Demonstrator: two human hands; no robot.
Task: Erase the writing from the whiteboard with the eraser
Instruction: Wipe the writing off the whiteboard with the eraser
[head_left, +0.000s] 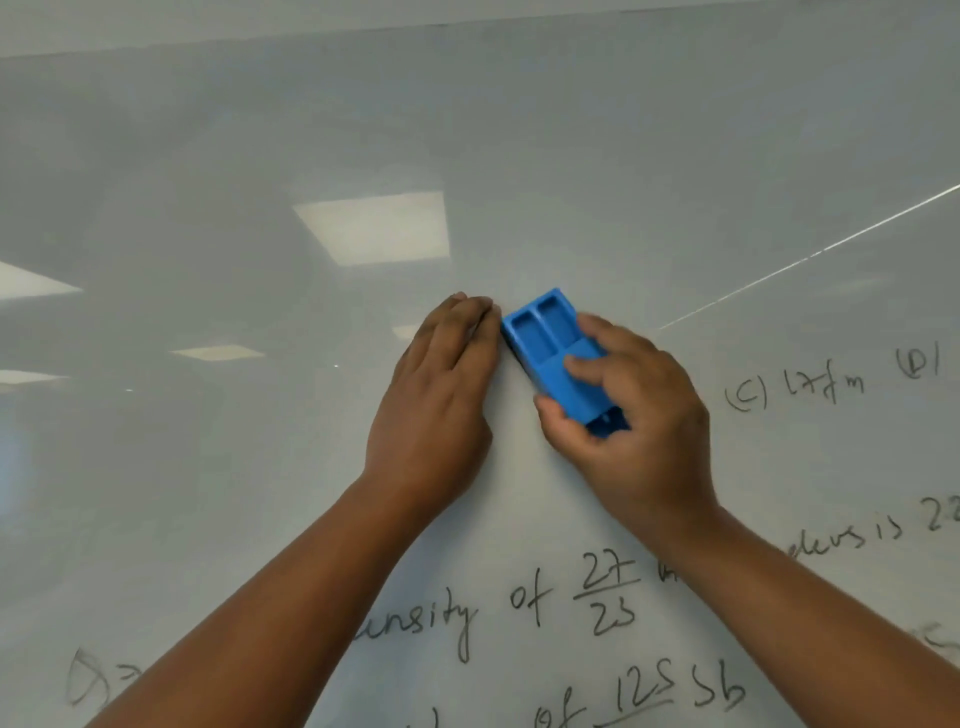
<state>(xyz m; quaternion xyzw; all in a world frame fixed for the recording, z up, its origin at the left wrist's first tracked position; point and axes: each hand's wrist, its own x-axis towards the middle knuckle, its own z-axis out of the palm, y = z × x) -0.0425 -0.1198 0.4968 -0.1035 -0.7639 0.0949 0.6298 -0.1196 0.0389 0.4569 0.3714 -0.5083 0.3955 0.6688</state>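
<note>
the whiteboard (260, 156) fills the view, its upper part bare and marked by ceiling-light reflections. dark handwriting (602, 603) is spread across the lower and right areas, partly covered by both forearms and cut off at the frame edges; several words are hard to read. the left hand (436, 400) is laid flat on the board, fingers straight and together. the blue eraser (556, 353) is gripped by the right hand (634, 415), its lower end hidden under the fingers (587, 364).
</note>
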